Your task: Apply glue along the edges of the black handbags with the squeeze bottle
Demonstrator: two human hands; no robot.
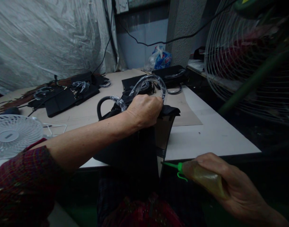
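Note:
A black handbag [135, 151] rests at the table's front edge, its handles partly wrapped in clear plastic. My left hand [145, 110] is closed on the bag's upper part, near the base of a plastic-wrapped handle [156, 78]. The bag's right side gapes, showing a lighter inner face [163, 130]. In my right hand [226, 179] is a squeeze bottle [205, 178] of yellowish liquid with a green nozzle. The nozzle tip points left, close to the bag's lower right edge; whether it touches cannot be seen. My left fingertips are hidden behind the fist.
Several black bags [71, 97] with wrapped handles lie at the back left, and more [169, 74] at the back right. A small white fan [12, 135] sits at left. A large caged fan [250, 63] stands at right. A plastic bag [162, 58] lies by the wall.

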